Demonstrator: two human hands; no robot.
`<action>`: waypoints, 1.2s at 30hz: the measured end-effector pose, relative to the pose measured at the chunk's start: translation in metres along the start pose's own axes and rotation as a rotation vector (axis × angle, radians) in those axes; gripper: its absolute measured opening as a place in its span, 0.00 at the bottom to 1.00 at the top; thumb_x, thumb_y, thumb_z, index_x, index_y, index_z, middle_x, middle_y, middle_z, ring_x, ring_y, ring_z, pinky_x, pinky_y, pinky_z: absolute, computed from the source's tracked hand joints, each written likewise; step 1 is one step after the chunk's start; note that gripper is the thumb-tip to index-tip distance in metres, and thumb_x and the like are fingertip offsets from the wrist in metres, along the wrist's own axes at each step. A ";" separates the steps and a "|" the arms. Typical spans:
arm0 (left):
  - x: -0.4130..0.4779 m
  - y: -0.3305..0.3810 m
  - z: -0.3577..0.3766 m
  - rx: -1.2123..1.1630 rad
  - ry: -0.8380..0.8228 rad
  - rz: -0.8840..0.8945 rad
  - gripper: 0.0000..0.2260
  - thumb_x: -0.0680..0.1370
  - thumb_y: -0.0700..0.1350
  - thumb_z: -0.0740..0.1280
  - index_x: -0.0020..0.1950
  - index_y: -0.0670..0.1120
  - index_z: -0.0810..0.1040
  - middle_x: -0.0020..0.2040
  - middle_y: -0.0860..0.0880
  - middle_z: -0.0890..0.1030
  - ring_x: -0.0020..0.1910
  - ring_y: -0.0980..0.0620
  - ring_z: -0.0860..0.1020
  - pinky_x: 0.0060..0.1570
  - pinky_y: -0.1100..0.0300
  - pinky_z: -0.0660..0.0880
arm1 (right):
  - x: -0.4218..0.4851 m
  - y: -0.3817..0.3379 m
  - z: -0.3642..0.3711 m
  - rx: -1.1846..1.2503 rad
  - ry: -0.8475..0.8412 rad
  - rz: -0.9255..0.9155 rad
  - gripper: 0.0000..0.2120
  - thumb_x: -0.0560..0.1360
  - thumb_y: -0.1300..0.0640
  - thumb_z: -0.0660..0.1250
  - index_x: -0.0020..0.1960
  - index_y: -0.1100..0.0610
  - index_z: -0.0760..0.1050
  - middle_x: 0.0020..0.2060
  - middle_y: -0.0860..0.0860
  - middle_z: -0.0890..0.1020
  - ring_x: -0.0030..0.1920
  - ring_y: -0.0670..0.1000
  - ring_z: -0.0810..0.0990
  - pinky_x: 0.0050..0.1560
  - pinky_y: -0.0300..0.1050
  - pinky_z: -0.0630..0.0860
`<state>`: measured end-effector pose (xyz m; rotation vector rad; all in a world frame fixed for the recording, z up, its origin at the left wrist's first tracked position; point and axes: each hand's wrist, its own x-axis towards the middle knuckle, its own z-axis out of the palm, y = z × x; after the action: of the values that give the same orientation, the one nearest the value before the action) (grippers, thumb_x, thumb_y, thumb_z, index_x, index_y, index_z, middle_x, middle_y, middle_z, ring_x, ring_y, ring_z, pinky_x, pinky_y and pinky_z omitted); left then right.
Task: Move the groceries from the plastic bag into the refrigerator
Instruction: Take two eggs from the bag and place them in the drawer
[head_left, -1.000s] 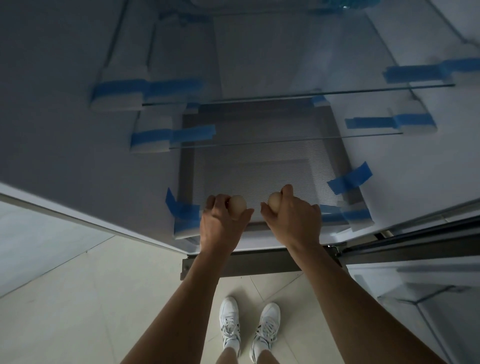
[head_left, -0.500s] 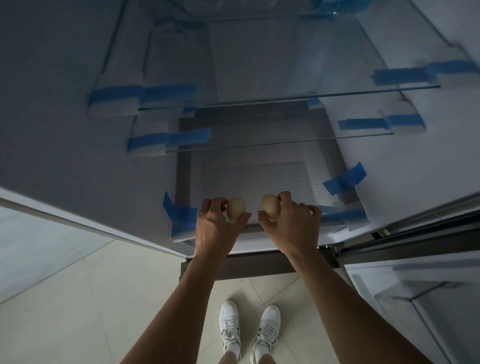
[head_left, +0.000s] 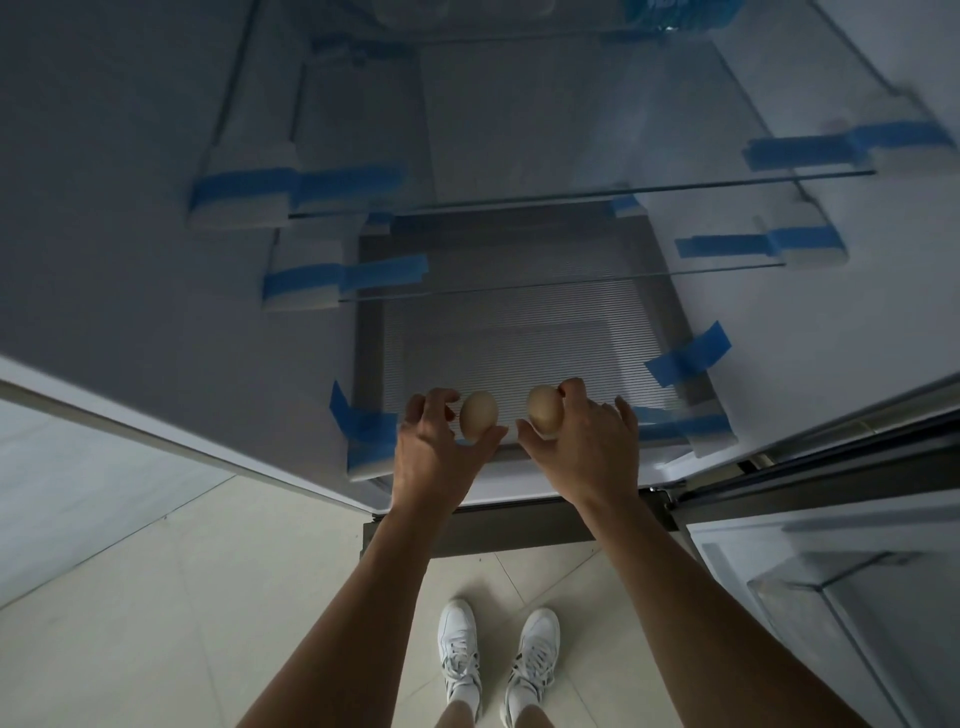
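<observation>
I look down into the open refrigerator (head_left: 156, 249). My left hand (head_left: 431, 457) grips a pale brown egg (head_left: 478, 415) between thumb and fingers. My right hand (head_left: 587, 452) holds a second, similar egg (head_left: 544, 408). Both eggs hover side by side, a little apart, over the front edge of the ribbed bottom shelf (head_left: 519, 338). The plastic bag is out of view.
Two glass shelves (head_left: 571, 195) sit higher up, held by white foam blocks (head_left: 244, 200) and blue tape (head_left: 685, 358). The fridge door (head_left: 831, 571) stands open at the right. My white shoes (head_left: 498, 654) rest on pale floor tiles below.
Both hands have moved slightly forward and loosened, so more of each egg shows. The fingers are more spread than a second ago.
</observation>
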<state>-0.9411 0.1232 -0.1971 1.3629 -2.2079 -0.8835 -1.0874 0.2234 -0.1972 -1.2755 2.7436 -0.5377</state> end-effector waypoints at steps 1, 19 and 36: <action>-0.001 0.002 -0.002 -0.005 -0.004 -0.002 0.32 0.66 0.59 0.78 0.63 0.46 0.74 0.58 0.44 0.77 0.48 0.47 0.77 0.43 0.57 0.77 | -0.001 0.001 -0.002 -0.001 0.013 -0.005 0.30 0.71 0.33 0.69 0.60 0.55 0.71 0.45 0.53 0.86 0.49 0.57 0.85 0.72 0.61 0.66; -0.093 -0.038 -0.041 0.468 -0.142 0.309 0.31 0.78 0.60 0.55 0.76 0.44 0.63 0.77 0.43 0.65 0.77 0.43 0.61 0.72 0.41 0.64 | -0.121 0.039 0.031 0.625 -0.094 0.517 0.16 0.81 0.43 0.60 0.54 0.56 0.76 0.38 0.45 0.80 0.42 0.52 0.83 0.42 0.44 0.76; -0.079 -0.058 -0.034 0.625 -0.256 0.368 0.32 0.77 0.57 0.57 0.78 0.43 0.61 0.78 0.43 0.62 0.77 0.43 0.59 0.71 0.40 0.65 | -0.047 0.002 0.100 2.039 -0.067 1.438 0.32 0.80 0.34 0.55 0.73 0.56 0.67 0.69 0.59 0.73 0.68 0.62 0.73 0.70 0.57 0.67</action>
<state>-0.8473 0.1644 -0.2134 1.0436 -2.9658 -0.2444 -1.0375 0.2318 -0.2956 0.9345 0.9224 -1.7738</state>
